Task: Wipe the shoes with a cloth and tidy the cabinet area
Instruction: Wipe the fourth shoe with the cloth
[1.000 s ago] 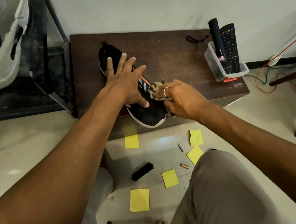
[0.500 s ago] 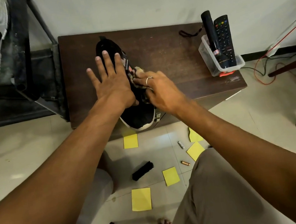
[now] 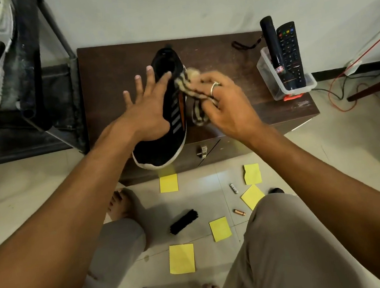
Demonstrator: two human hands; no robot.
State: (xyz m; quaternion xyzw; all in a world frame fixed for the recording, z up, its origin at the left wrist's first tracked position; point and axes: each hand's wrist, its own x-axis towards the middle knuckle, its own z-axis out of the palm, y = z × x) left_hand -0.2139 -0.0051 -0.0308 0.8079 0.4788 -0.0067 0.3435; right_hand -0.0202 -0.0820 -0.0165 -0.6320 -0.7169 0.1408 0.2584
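We are pressing our spread left hand on the black fabric shoe to steady it; our right hand is pinching the fuzzy striped cloth for wiping.

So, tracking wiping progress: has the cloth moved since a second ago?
Yes: the cloth moved along the shoe toward its heel, away from the cabinet's front edge.

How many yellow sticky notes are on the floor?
5 yellow square paper notes: one at the foot of the dark wooden cabinet, two to its right, one nearer the camera, one nearest. The grey trouser leg may hide more.
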